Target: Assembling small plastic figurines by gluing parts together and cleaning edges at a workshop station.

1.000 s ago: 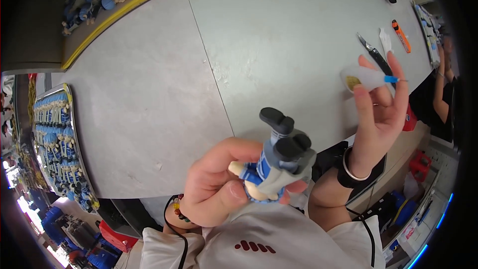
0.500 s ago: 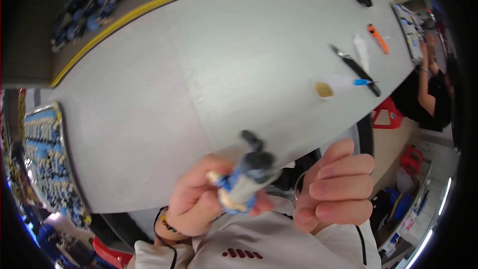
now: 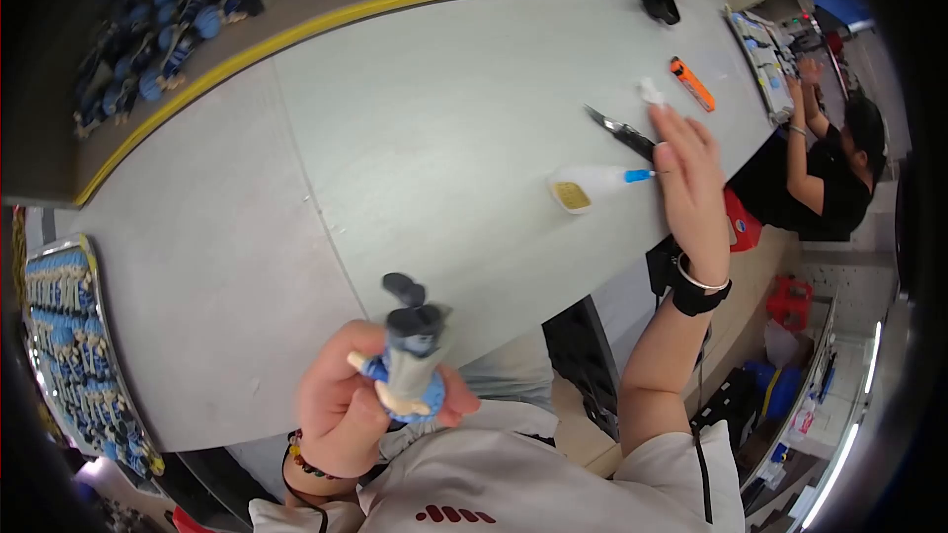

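My left hand (image 3: pixel 334 397) is closed round a small painted figurine (image 3: pixel 407 375), held tilted above the table's near edge. The figurine has blue, grey and cream parts, with dark grey pieces at its far end. Out to the right, my right hand (image 3: pixel 696 183) stretches over the table with its fingers extended. Under or beside those fingers lie a black-handled craft knife (image 3: pixel 622 130) and a white slim object (image 3: pixel 651 92), both partly covered. A clear bottle (image 3: pixel 592 183) with a yellowish base and a blue needle tip lies just left of that hand.
An orange cutter (image 3: pixel 692 85) and a black holder (image 3: pixel 660 4) lie farther right on the grey table (image 3: pixel 425 118). Piled figurines fill a yellow-edged shelf (image 3: pixel 326 12) at the back. A tray (image 3: pixel 109 336) of figurines stands left. A co-worker (image 3: pixel 834 163) sits at the right.
My right hand has gone from beside the figurine out to the right, its curled fingers now straightened over the tools. My left hand still holds the figurine, and the view has shifted.
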Available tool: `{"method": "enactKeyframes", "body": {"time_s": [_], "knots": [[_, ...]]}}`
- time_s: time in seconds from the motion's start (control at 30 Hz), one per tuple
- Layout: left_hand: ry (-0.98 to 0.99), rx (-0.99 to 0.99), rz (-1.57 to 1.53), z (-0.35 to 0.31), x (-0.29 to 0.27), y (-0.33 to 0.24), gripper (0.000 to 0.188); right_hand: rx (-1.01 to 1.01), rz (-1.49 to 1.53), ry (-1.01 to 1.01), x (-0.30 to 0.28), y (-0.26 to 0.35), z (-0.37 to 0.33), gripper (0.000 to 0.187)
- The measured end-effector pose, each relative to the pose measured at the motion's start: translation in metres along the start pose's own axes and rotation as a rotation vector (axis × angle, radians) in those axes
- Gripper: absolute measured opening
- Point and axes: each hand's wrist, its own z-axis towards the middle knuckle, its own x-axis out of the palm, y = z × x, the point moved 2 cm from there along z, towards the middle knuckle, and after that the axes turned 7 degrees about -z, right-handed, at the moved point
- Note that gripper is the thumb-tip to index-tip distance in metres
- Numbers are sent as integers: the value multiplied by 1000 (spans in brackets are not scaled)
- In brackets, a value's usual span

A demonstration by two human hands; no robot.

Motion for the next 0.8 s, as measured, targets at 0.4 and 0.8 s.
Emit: {"method": "enactKeyframes", "body": {"time_s": [0.4,0.8], "knots": [[221,-160,-237,-2,-12,-3,33,-418,950,-259,-27,140,-40,18],[292,69,-24,-2,-13,2,29,-431,1004,-78,-21,154,-34,25]]}}
